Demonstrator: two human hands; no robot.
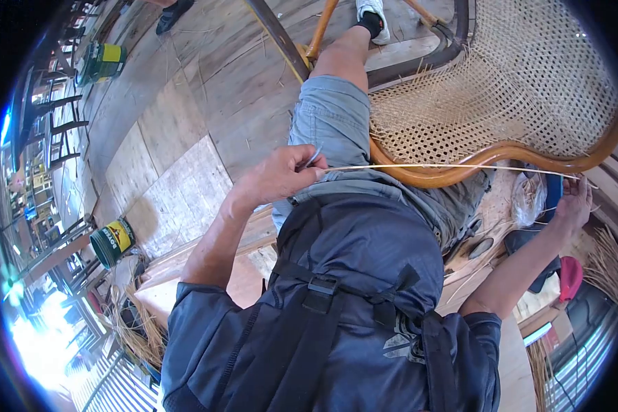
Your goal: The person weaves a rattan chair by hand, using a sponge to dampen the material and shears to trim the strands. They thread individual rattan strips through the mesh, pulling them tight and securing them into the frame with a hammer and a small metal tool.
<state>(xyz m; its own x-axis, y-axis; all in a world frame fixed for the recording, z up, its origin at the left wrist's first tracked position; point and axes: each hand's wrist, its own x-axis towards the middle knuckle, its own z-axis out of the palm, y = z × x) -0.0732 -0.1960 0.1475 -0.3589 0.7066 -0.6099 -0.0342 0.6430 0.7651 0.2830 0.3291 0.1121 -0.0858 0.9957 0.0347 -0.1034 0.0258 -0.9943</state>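
Note:
A thin pale cane strip [419,165] is stretched nearly straight between my two hands. My left hand [281,176], above my thigh, is closed with the strip's end pinched at the fingertips. A small grey, blade-like piece [314,157] sticks up between its thumb and fingers. Out at the right, my right hand [574,202] has its fingers wrapped round the other end. Behind the strip, a chair with a woven cane seat [453,103] rests against my leg. The strip crosses in front of its curved wooden frame [432,180]. Loose cane ends stick out of the weave.
Two green-and-yellow buckets [111,242] stand on the plywood floor at the left. Bundles of cane strips [605,264] lie at the right, near a plastic bag [529,198] and a red object [570,278]. Another person's foot [174,15] shows at the top left.

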